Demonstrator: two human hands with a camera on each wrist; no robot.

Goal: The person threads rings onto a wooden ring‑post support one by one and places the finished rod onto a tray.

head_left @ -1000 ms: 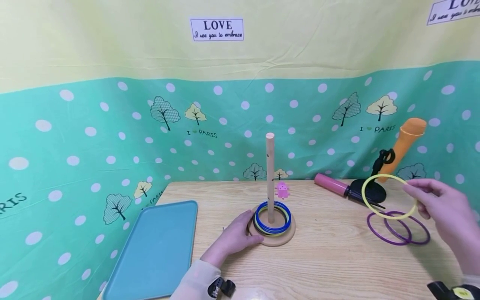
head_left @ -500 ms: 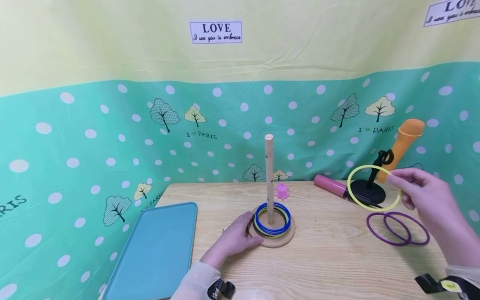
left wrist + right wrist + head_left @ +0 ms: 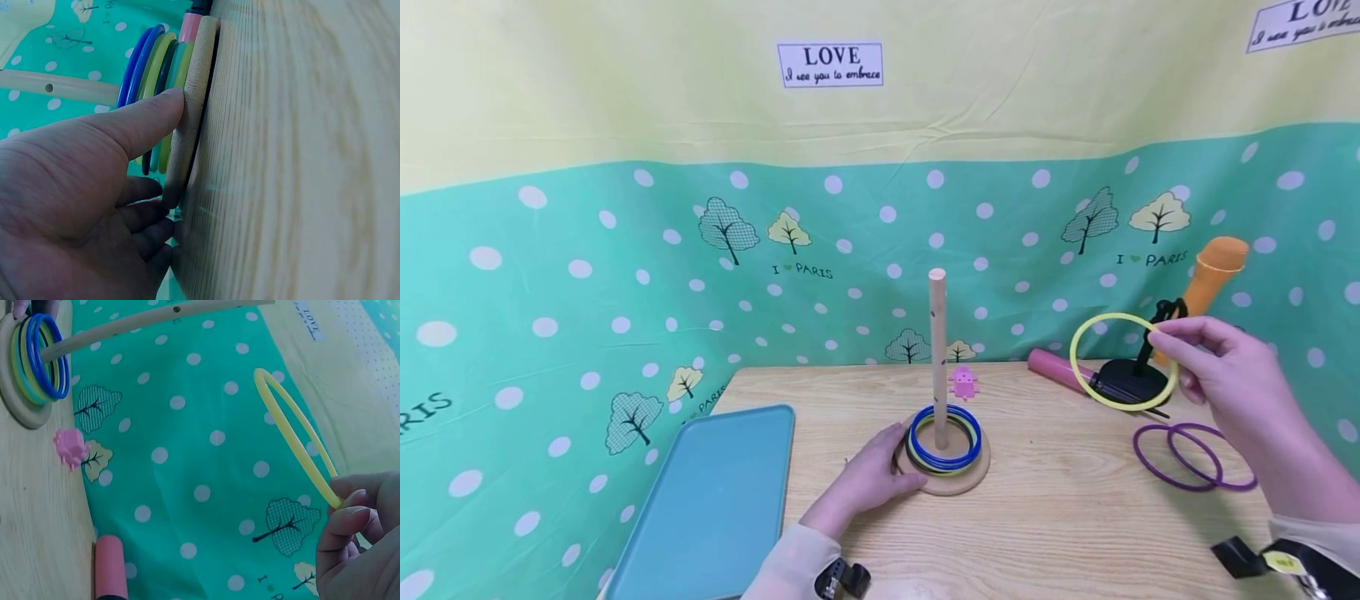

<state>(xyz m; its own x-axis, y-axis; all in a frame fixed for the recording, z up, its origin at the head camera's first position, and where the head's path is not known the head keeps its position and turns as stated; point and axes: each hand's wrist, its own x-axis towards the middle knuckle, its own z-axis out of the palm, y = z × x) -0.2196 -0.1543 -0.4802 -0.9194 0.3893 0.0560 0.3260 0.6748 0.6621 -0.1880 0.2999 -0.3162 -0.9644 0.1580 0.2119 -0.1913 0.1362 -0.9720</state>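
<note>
A wooden ring-toss stand [image 3: 939, 350] rises from a round base [image 3: 966, 483] near the middle of the table. Blue, yellow, green and black rings [image 3: 131, 65] lie stacked around its foot. My left hand [image 3: 868, 477] holds the left edge of the base, the thumb against its rim in the left wrist view. On the right, my right hand [image 3: 1232, 379] pinches a yellow ring [image 3: 289, 432] by its edge between thumb and fingers. That ring is raised above the table, apart from the post. Two purple rings [image 3: 1193, 488] overlap on the table below the right hand.
A blue tray [image 3: 715, 508] lies at the left. Behind the stand sits a small pink toy [image 3: 964, 383]. Farther right are a pink cylinder [image 3: 1051, 367] with a black end and an orange microphone [image 3: 1222, 255] on a black stand. A patterned cloth [image 3: 820, 333] hangs behind the table.
My right hand has moved left and slightly up with the yellow ring. The left hand and the stand have stayed in place.
</note>
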